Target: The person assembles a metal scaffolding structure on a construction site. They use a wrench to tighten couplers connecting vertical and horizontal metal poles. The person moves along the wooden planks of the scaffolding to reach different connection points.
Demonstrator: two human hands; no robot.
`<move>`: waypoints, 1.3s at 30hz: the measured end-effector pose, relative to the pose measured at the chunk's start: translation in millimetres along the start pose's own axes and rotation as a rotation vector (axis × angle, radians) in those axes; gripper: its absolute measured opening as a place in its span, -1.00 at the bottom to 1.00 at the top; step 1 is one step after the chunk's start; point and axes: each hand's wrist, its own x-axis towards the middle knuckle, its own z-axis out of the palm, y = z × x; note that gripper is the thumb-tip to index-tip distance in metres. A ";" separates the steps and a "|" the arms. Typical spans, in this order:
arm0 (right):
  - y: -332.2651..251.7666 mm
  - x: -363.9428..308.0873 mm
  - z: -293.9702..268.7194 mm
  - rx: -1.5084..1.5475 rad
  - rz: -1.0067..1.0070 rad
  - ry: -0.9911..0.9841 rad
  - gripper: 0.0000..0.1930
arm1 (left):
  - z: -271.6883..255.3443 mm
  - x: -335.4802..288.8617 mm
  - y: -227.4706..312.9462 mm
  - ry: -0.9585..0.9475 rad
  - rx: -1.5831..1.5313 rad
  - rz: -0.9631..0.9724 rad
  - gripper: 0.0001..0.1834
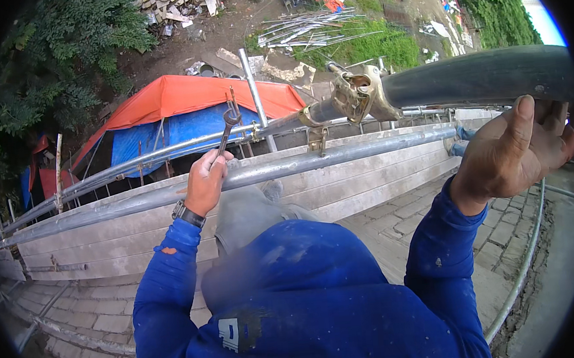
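Note:
My left hand (207,184) is closed round the lower end of a wrench (228,124), which points up and away over the galvanized rail (276,169). My left wrist wears a dark watch (188,214). At the right, my right hand (508,148) is raised against the underside of a thick dark pipe (479,76). Its thumb points up and its fingers curl by the pipe, partly hidden. A brass-coloured scaffold coupler (354,94) sits at the left end of that dark pipe. Lower down, a second coupler (317,139) is fixed on the galvanized rail.
I stand on grey planks (124,230) high above the ground. Paving blocks (111,322) show below, with a curved pipe (525,275) at right. An orange tarpaulin (181,96), a blue one (164,137) and a pile of poles (310,30) lie beyond. Someone's blue-trousered leg (459,148) shows.

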 end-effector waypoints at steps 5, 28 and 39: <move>26.6 10.8 -6.2 -0.487 -0.302 -0.130 -0.66 | 4.7 24.5 18.3 -0.096 0.224 0.088 -0.69; 17.2 -2.5 9.0 -0.221 0.290 -0.061 -0.52 | 97.7 213.5 30.1 -0.198 0.010 0.348 -0.79; 13.9 -0.4 27.0 -0.154 0.244 0.014 -0.51 | 126.6 238.6 50.3 -0.460 0.203 0.463 -0.75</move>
